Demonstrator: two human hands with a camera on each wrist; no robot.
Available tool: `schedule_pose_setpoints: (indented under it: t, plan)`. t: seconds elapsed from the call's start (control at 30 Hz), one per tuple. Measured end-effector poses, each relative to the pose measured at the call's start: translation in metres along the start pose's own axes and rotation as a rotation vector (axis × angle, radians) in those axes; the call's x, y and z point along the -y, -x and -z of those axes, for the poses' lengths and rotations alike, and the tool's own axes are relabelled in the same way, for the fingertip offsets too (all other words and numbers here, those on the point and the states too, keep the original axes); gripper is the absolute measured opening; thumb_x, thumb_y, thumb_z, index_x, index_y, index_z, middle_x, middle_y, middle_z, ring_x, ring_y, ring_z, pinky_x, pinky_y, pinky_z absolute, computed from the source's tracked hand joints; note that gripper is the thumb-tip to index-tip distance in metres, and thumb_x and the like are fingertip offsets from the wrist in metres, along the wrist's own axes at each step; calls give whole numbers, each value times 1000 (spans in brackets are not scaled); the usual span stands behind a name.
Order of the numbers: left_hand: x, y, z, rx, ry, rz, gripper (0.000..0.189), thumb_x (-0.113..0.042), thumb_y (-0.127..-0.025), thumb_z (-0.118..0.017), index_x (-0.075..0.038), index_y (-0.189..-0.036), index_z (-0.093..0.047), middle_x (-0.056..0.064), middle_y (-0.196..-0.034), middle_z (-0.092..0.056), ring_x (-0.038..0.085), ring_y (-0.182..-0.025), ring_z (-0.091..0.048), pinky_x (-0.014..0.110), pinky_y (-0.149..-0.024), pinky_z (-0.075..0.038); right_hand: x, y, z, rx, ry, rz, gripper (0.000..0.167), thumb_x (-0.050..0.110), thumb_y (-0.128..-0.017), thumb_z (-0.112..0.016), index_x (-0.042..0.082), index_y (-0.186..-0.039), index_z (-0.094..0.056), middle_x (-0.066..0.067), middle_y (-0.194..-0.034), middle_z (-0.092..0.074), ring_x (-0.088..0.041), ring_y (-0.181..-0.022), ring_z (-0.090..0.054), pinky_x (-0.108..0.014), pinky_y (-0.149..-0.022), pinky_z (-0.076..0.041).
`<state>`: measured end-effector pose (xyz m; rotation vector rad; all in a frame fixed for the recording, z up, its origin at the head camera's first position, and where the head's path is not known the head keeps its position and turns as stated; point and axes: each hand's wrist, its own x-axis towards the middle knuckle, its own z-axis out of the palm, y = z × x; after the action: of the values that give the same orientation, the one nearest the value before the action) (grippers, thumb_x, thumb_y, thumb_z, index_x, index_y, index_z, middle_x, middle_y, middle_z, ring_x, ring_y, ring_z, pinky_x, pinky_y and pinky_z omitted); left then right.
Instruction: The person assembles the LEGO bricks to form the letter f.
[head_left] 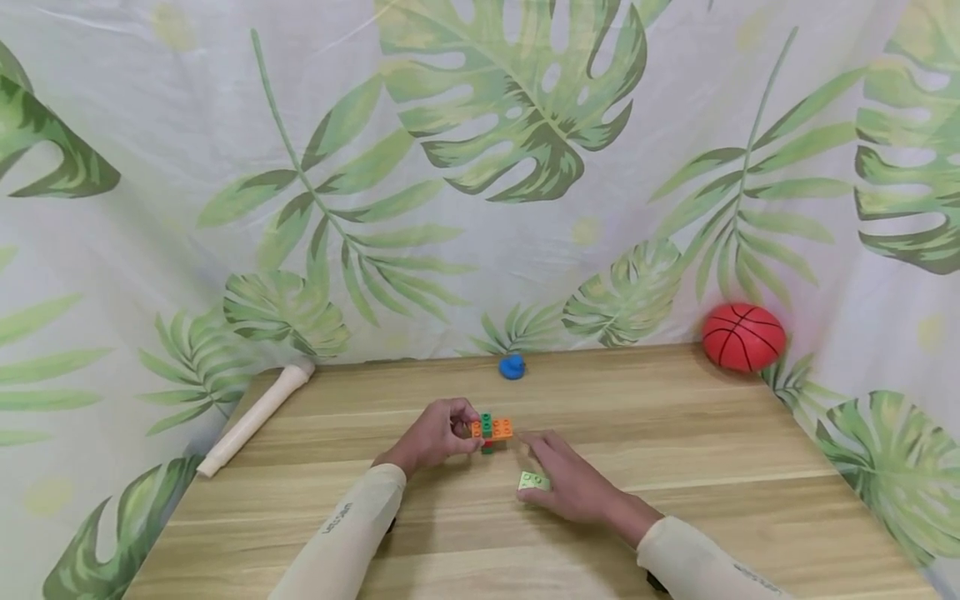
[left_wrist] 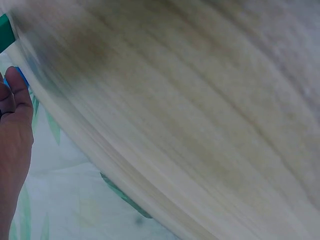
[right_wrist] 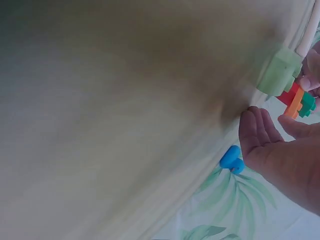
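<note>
My left hand (head_left: 435, 435) grips a small stack of toy building bricks (head_left: 502, 428) by its left end. An orange brick lies crosswise in it, with green on top and red and green underneath. In the right wrist view the red, orange and green bricks (right_wrist: 294, 101) show beside the left fingers. My right hand (head_left: 576, 487) is low over the table with its fingers extended. Close to its thumb sits a light green brick (head_left: 533, 481), which appears apart from the hand (right_wrist: 280, 152) in the right wrist view. Only a green brick's edge (left_wrist: 7, 33) shows in the left wrist view.
A blue toy duck (head_left: 512, 367) stands near the back edge of the wooden table (head_left: 615, 400). At the back right corner is a red ball (head_left: 743, 337) with black lines. A pale tube-like stick (head_left: 255, 421) lies along the left edge. Leaf-printed cloth (head_left: 480, 250) hangs behind.
</note>
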<state>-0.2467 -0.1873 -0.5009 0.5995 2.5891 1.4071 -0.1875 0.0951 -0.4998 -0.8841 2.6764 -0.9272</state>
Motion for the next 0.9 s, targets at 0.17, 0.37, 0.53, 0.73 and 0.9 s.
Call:
schedule_pose_setpoints:
  t: [0.17,0.37,0.53,0.73,0.9]
  plan:
    - [1,0,1,-13,-12,14,22,-7,-87,-87,-6,-103,-72,6,-93,-68,15,-82,-55,21,-69,-48,-3,11,2,16,28,14,67,37,-94,-84,4,-146,-59,-5,-126,-62,-16,-111,-59,-37,-96,-55]
    - [2,2,0,-5,-16,28,22,-8,-88,-86,-6,-104,-71,7,-95,-68,16,-82,-54,21,-69,-48,-4,20,0,37,60,58,39,27,-96,-83,10,-128,-71,2,-120,-61,-10,-105,-57,-26,-90,-52]
    - [3,2,0,-5,-12,26,23,-8,-88,-86,-6,-105,-71,7,-96,-69,16,-82,-54,21,-69,-48,-1,25,-1,31,80,66,32,23,-95,-83,12,-124,-73,4,-116,-61,-7,-103,-55,-24,-87,-52]
    - [2,1,1,5,-7,9,23,-8,-89,-86,-5,-105,-71,7,-96,-69,16,-83,-55,21,-70,-48,0,23,1,30,95,56,32,22,-94,-84,12,-124,-74,5,-113,-63,-6,-100,-56,-24,-84,-51]
    - [1,0,1,6,-5,10,23,-7,-89,-86,-5,-106,-71,7,-97,-69,16,-83,-55,20,-70,-48,0,18,4,46,105,48,36,22,-95,-83,11,-127,-72,4,-114,-66,-6,-97,-58,-26,-85,-53]
